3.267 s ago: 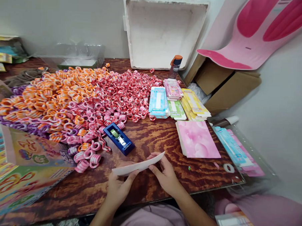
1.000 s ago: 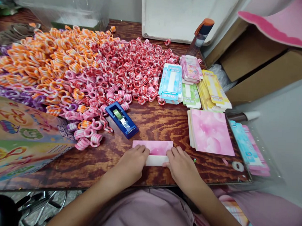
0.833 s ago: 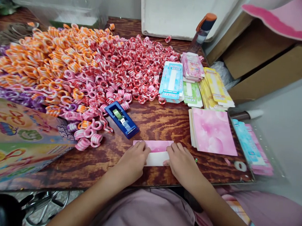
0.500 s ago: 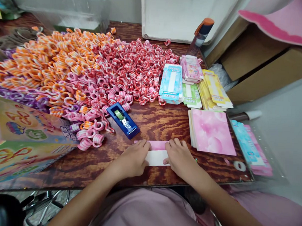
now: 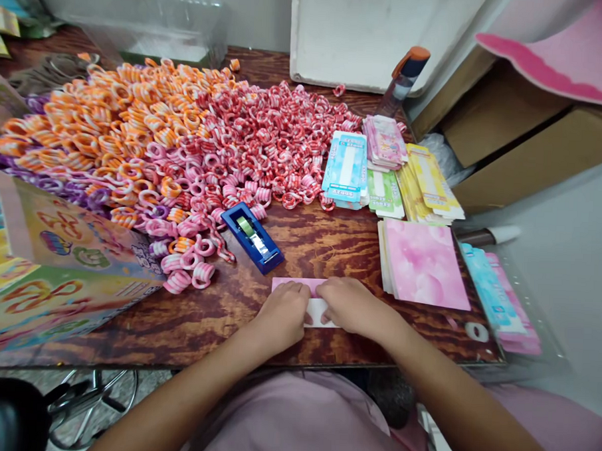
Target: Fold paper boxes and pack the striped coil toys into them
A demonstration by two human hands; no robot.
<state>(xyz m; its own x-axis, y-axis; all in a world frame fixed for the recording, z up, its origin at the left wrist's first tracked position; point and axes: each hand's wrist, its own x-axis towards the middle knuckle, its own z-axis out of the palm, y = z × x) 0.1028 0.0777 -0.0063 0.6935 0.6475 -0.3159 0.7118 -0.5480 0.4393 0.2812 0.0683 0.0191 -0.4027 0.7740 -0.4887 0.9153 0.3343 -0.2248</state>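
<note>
A pink card (image 5: 318, 313), folded over so that its white underside shows, lies at the front edge of the wooden table. My left hand (image 5: 284, 313) grips its left part, fingers bent over the pink upper strip and thumb near the white. On the right part, my right hand (image 5: 353, 306) holds it the same way. The fingertips of both hands almost meet at the middle. Just beyond the card is a blue tape dispenser (image 5: 253, 238). A stack of square pink cards (image 5: 426, 264) rests to the right of my right hand.
Striped coiled rings (image 5: 265, 134) are heaped across the back and left. Printed cards in blue (image 5: 344, 167), yellow (image 5: 435, 181) and other colours lie back right, before a bottle (image 5: 402, 80). A printed box (image 5: 94, 276) stands left. A white tape roll (image 5: 476, 331) sits near the right edge.
Both hands have slid inward along the folded card, narrowing the gap between them. The view has shifted slightly, while the tape dispenser and stacks stay in place.
</note>
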